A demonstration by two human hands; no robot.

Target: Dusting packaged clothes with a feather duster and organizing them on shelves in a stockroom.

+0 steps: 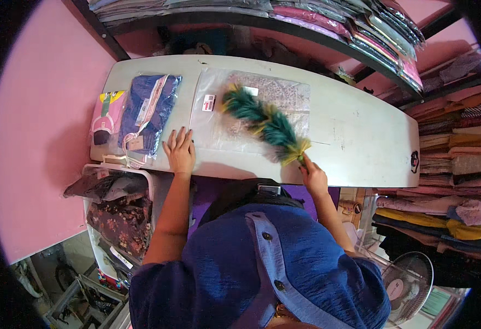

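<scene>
My right hand point(314, 176) grips the handle of a fluffy duster point(262, 118), dark green with yellow tufts. Its head lies across a garment in a clear plastic bag point(290, 90), a greyish patterned piece, and is slightly blurred. Flat on the white table point(361, 137), my left hand point(180, 151) rests with spread fingers, just left of the bag's lower corner. Beyond that hand lies a folded blue garment in plastic point(151, 112) with a pale strap and tags. At the far left end sits a pink packaged item point(108, 116) with a cartoon print.
Bagged clothes fill a shelf point(317, 22) above the table's far side. Folded garments point(454, 148) stack on shelves at the right. A white basket point(151, 183) with dark floral clothing stands below the table's left end. A fan point(408, 288) is at the lower right.
</scene>
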